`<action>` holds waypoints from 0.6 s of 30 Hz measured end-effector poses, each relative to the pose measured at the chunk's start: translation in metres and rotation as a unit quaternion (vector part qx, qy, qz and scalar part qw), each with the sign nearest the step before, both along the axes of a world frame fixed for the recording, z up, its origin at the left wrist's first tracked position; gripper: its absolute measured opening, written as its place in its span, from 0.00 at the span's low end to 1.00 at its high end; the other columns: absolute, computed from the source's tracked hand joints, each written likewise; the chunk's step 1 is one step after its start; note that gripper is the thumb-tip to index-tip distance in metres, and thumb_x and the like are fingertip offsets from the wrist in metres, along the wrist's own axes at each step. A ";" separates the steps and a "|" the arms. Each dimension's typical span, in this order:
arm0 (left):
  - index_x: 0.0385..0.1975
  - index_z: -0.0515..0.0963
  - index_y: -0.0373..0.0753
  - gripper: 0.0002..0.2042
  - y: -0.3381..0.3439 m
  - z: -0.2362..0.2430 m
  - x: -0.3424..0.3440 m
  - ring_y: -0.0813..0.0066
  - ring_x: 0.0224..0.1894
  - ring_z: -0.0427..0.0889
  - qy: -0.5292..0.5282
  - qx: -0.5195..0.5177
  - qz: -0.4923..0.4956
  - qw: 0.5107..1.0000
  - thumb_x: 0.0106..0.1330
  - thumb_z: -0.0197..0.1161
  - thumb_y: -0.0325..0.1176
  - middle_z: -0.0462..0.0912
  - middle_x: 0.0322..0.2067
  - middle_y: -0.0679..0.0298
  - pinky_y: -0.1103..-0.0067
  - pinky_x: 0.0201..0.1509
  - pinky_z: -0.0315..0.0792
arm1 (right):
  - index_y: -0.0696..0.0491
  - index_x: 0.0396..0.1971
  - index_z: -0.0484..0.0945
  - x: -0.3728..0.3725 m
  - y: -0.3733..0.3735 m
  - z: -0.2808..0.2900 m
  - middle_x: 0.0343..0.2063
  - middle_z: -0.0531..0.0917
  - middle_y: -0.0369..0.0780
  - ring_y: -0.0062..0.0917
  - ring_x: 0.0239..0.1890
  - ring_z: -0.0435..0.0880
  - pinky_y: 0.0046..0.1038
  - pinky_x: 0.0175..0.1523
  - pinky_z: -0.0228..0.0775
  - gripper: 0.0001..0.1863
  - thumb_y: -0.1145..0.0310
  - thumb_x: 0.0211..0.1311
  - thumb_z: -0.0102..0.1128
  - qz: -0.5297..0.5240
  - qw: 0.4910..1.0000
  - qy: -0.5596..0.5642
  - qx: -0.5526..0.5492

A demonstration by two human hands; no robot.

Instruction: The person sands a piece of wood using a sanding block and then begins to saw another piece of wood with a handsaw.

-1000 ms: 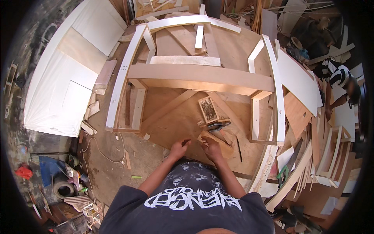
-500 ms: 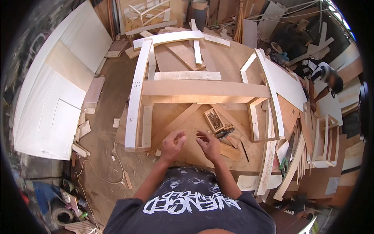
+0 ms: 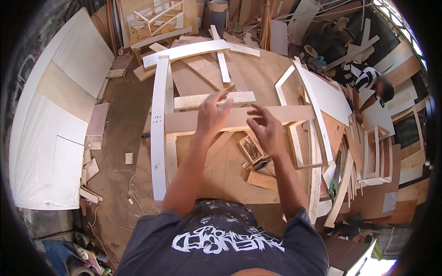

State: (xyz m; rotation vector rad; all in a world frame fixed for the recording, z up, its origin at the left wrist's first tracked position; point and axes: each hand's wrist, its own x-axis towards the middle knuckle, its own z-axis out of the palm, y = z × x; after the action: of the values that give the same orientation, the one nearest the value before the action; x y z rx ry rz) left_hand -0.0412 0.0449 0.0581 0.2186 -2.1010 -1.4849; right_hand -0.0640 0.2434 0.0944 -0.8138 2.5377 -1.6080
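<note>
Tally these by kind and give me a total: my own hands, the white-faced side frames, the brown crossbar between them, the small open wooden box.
Left hand and right hand: 2
White-faced side frames: 2
Brown crossbar: 1
Small open wooden box: 1
Total: 6

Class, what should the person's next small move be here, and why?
Perhaps close the left hand and right hand on the brown rail: both look empty and loosely open, and both overlap the rail in this view, though whether they touch it is unclear.
</note>
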 end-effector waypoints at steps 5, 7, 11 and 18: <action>0.53 0.82 0.36 0.21 -0.050 -0.016 -0.082 0.54 0.53 0.85 -0.148 -0.091 0.011 0.985 0.67 0.64 0.44 0.87 0.47 0.50 0.66 0.59 0.75 | 0.58 0.64 0.71 -0.119 -0.042 -0.009 0.47 0.86 0.50 0.35 0.46 0.89 0.33 0.51 0.79 0.31 0.63 0.65 0.68 0.015 0.997 -0.057 0.039; 0.53 0.82 0.36 0.23 -0.065 -0.029 -0.111 0.50 0.54 0.84 -0.219 -0.121 -0.015 0.968 0.66 0.64 0.48 0.85 0.49 0.47 0.65 0.60 0.75 | 0.59 0.65 0.69 -0.169 -0.064 -0.042 0.45 0.86 0.50 0.39 0.47 0.88 0.36 0.51 0.79 0.34 0.59 0.63 0.69 0.009 0.994 -0.032 0.100; 0.52 0.82 0.37 0.22 -0.093 -0.065 -0.162 0.47 0.54 0.83 -0.278 -0.178 -0.032 0.943 0.66 0.63 0.47 0.85 0.49 0.45 0.63 0.61 0.75 | 0.61 0.63 0.70 -0.257 -0.116 -0.112 0.43 0.86 0.51 0.44 0.48 0.86 0.40 0.52 0.78 0.37 0.55 0.59 0.71 -0.026 0.979 -0.009 0.200; 0.54 0.81 0.34 0.22 -0.107 -0.094 -0.212 0.48 0.57 0.81 -0.362 -0.210 -0.098 0.903 0.66 0.64 0.43 0.83 0.52 0.44 0.63 0.63 0.73 | 0.61 0.58 0.71 -0.342 -0.187 -0.201 0.53 0.80 0.55 0.51 0.55 0.81 0.44 0.60 0.74 0.38 0.49 0.57 0.71 -0.004 0.935 -0.085 0.343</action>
State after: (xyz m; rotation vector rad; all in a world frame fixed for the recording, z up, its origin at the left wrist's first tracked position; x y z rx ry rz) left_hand -0.2535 -0.0618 -0.0358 0.4573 -3.0632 -1.0931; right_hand -0.4059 0.0566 -0.1071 -0.5452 2.6694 -0.6410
